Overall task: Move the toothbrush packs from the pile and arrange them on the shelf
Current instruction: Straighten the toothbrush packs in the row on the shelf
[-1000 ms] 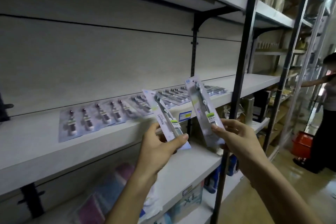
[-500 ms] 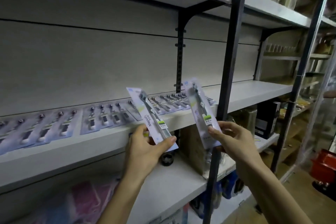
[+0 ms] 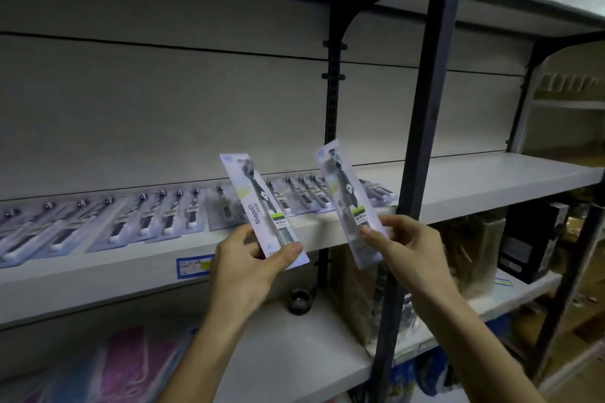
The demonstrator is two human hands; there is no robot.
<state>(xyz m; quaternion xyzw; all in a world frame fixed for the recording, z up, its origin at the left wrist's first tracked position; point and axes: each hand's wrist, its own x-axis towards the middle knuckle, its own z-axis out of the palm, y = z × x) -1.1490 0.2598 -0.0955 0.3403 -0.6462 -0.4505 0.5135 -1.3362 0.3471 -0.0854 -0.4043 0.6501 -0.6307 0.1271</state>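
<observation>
My left hand point(image 3: 244, 267) pinches the lower end of a toothbrush pack point(image 3: 255, 203) with "Niepoth" printed on it, tilted up in front of the shelf edge. A second toothbrush pack point(image 3: 343, 193) is gripped at its lower end by my right hand point(image 3: 404, 247), a little to the right. Both packs stand above the front of the white shelf point(image 3: 474, 180). A row of several toothbrush packs point(image 3: 157, 216) lies flat along that shelf, from the far left to just behind the two held packs.
A dark upright post point(image 3: 422, 127) stands right of my right hand. The shelf continues bare to the right of it. Below, a lower shelf point(image 3: 281, 347) carries a small dark jar point(image 3: 299, 299), brown bags point(image 3: 471, 249), a black box point(image 3: 530, 242) and pink packages point(image 3: 131, 363).
The view has swung left and closer to the shelf, so more of the laid-out row shows. Both hands keep their packs and have drifted slightly left along the shelf front.
</observation>
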